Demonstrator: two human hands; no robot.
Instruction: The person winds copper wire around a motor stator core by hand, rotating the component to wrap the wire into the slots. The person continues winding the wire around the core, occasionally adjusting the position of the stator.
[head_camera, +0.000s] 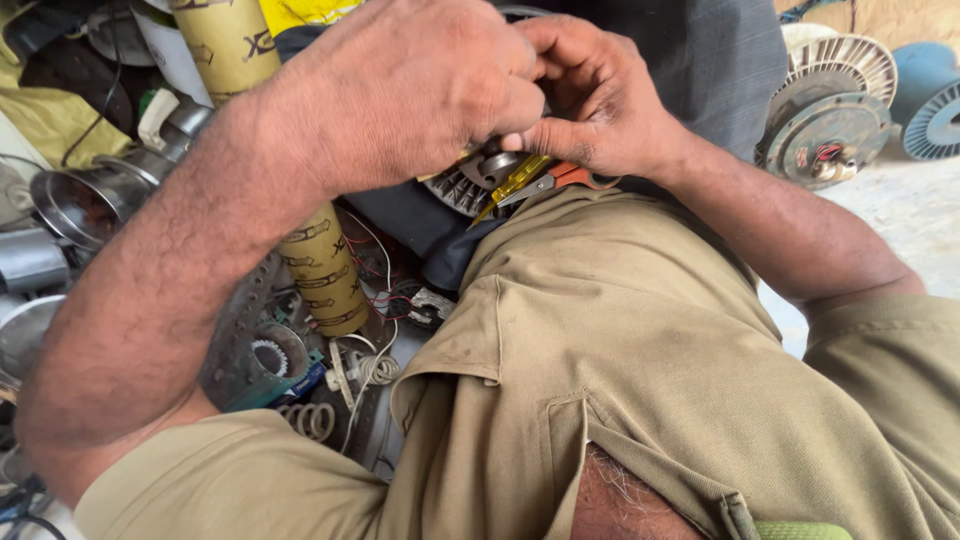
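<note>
Head view: we note both hands closed over the finned motor part (462, 188) on the lap, left hand (415, 85) above, right hand (600, 100) pinching its hub, pliers (555, 180) just beneath.

khaki short-sleeved shirt (620, 330), buttoned chest pocket

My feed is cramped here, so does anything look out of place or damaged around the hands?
Nothing looks broken. Both hands, left and right, close on a ribbed metal part in the lap. Pliers and a yellow tool lie loose beneath them. Loose wires tangle beside the cardboard tube.
</note>
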